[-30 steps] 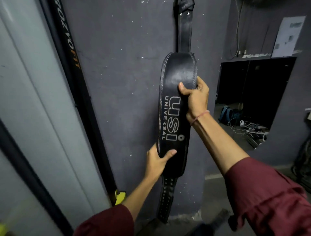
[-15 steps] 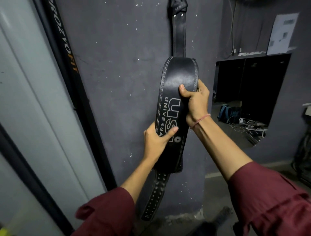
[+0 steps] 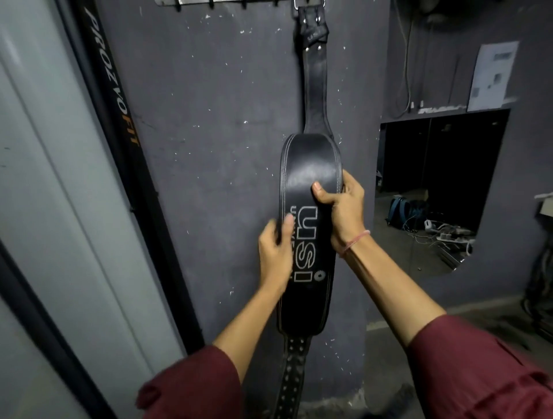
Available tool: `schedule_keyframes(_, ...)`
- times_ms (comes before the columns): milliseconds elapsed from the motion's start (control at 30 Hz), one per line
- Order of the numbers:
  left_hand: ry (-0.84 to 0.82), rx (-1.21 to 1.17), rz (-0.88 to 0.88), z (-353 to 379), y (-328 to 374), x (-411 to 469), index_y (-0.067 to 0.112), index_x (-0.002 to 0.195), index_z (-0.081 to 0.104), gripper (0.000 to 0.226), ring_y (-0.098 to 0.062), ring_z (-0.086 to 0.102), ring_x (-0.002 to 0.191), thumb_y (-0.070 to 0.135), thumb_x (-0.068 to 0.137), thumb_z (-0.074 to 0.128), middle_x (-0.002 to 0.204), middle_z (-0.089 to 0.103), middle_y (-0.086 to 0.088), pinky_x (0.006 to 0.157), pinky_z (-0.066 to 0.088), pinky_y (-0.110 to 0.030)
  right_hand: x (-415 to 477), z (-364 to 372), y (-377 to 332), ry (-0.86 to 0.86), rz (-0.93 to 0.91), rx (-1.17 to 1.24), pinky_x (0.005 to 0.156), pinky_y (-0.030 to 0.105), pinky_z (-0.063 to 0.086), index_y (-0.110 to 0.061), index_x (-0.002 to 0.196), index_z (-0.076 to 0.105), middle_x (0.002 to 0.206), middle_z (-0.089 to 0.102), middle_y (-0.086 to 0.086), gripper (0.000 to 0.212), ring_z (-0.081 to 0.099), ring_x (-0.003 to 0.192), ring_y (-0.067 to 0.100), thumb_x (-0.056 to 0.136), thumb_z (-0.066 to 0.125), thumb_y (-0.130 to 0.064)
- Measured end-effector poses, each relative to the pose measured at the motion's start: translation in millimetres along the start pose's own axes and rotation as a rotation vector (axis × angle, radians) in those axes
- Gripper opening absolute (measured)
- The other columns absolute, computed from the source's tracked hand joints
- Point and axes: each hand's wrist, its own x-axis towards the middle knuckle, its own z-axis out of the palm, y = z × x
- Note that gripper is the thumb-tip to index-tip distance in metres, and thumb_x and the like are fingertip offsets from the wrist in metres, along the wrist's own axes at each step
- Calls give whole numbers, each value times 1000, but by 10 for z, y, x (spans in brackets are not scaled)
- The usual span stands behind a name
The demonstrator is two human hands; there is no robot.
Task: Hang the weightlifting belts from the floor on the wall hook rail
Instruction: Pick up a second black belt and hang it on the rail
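Item: one black leather weightlifting belt with white USI lettering, hanging lengthwise down the dark grey painted wall. Its long axis is running vertically: the narrow buckle end is reaching up to the right end of the metal wall hook rail at the top edge of view, and the perforated tail is dropping below your sleeves toward the floor. You are holding the wide padded middle between both hands. Your right hand is gripping the right edge, thumb lying across the face and fingers curling behind. Your left hand, slightly blurred, is pinching the left edge a little lower, thumb on the face beside the lettering. The rail is sitting straight above the hands, well apart from them, and the right hand is the nearer of the two. The buckle appears to be catching on a hook, so the coming move is probably letting go and seeing whether it is hanging true.
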Motion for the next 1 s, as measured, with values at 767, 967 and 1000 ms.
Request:
schedule_keyframes(767, 39, 53, 184, 100, 665, 744, 26, 61, 27, 49, -18, 23, 62, 47, 98, 51, 65, 23, -5, 53, 22, -42, -777, -634, 570, -313, 306, -222, 95, 30, 54, -10, 127, 59, 121, 71, 5, 45, 68, 112, 20, 84, 73, -16)
schedule_keyframes(967, 121, 235, 297, 103, 438, 414, 23, 61, 21, 51, -9, 22, 58, 39, 105, 41, 61, 23, 5, 53, 21, -33, 128, -5, -282, -279, 171, -89, 72, 26, 58, -6, 104, 64, 91, 73, 8, 14, 71, 81, 18, 93, 63, -14)
schedule_keyframes(1000, 120, 248, 268, 79, 408, 351, 23, 60, 22, 51, -10, 24, 57, 41, 104, 39, 59, 25, 4, 53, 23, -33, 188, 12, -321, -284, 156, -114, 71, 27, 58, -2, 104, 63, 91, 71, 11, 16, 69, 80, 20, 90, 66, -9)
